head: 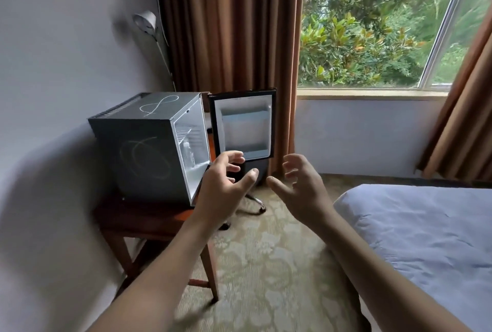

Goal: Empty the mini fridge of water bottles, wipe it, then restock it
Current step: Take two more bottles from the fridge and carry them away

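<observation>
We look down at our two bare arms reaching forward in a bedroom. Our left hand is held up with fingers loosely spread and holds nothing; our right hand is beside it, fingers likewise relaxed and apart, also holding nothing. The two hands are near each other but do not touch. Just beyond the left hand a dark grey mini fridge stands on a small wooden worktop against the wall. Its door hangs wide open to the right, showing a white inner lining. Inside the fridge we make out a wire shelf and pale, blurred water bottles. A bed with a pale sheet lies to the right, brown curtains frame a window, and patterned carpet covers the floor.
</observation>
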Demonstrator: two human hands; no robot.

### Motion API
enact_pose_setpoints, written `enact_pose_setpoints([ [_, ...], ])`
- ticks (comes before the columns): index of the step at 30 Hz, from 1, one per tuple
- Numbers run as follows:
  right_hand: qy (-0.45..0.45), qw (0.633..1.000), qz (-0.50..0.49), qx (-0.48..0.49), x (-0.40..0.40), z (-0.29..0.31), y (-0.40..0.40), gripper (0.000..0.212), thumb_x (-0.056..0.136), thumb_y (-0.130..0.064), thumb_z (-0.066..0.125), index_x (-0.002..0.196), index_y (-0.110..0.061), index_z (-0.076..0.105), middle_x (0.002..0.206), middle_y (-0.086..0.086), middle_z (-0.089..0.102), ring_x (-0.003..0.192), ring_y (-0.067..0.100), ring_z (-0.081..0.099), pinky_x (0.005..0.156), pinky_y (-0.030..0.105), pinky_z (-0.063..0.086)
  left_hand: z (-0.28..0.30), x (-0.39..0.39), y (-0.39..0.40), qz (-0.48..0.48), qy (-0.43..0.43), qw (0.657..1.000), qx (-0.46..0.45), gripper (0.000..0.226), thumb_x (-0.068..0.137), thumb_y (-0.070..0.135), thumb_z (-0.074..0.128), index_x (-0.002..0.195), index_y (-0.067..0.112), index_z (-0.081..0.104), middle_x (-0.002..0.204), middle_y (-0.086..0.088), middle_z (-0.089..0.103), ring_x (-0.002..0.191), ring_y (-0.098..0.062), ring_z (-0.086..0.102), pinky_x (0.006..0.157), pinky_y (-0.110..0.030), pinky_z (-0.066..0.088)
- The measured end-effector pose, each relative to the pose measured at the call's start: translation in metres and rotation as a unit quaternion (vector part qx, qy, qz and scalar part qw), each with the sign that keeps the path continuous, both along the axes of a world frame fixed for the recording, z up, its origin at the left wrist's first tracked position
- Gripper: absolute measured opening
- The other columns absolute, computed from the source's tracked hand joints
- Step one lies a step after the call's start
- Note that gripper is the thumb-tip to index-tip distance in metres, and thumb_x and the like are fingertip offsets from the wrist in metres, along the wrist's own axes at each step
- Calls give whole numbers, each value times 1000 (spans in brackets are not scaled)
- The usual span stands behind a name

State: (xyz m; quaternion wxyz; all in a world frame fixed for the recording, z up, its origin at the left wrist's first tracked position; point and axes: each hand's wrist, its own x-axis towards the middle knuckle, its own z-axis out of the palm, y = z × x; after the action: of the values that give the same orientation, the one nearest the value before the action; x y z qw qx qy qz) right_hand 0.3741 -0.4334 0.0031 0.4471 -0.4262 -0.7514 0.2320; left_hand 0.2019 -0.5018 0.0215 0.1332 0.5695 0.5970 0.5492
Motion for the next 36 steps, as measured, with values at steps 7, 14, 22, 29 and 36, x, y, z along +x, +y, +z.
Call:
enact_pose_setpoints([
  [7, -23, 1000, 14, 4, -34, 0, 167, 59, 82, -40, 79, 130, -15, 53, 118, 0, 61, 100, 13, 62, 85, 30, 57, -17, -44, 162, 24, -35, 999, 9, 52, 78, 51, 66, 123, 24, 60, 116, 14, 64, 105, 0, 61, 87, -33, 57],
  [14, -34, 999, 42, 4, -70, 7, 313, 63, 82, -41, 78, 134, -20, 49, 117, -10, 55, 98, 7, 59, 77, 15, 50, -9, -72, 293, 46, -46, 998, 7, 49, 79, 43, 67, 121, 18, 61, 116, 8, 64, 104, -8, 62, 83, -25, 53],
  [22, -35, 986, 160, -37, -147, -20, 441, 60, 82, -43, 77, 132, -24, 49, 117, -8, 58, 99, 2, 57, 81, 23, 49, -38, -127, 394, 151, -44, 988, -7, 48, 76, 45, 67, 118, 21, 62, 112, 9, 65, 99, -8, 62, 78, -18, 50],
  [29, -52, 956, 280, -62, -213, -52, 552, 54, 83, -37, 77, 128, -18, 52, 115, -4, 60, 99, 13, 59, 87, 36, 52, -80, -161, 465, 286, -64, 955, -39, 43, 76, 46, 68, 114, 26, 60, 110, 13, 63, 99, -4, 60, 81, -24, 52],
  [36, -104, 896, 410, -134, -288, -98, 599, 55, 80, -41, 76, 127, -25, 51, 119, -9, 58, 105, 12, 58, 87, 39, 55, -126, -188, 475, 436, -111, 890, -79, 39, 86, 32, 75, 121, 23, 59, 118, 11, 61, 103, -6, 59, 89, -34, 54],
])
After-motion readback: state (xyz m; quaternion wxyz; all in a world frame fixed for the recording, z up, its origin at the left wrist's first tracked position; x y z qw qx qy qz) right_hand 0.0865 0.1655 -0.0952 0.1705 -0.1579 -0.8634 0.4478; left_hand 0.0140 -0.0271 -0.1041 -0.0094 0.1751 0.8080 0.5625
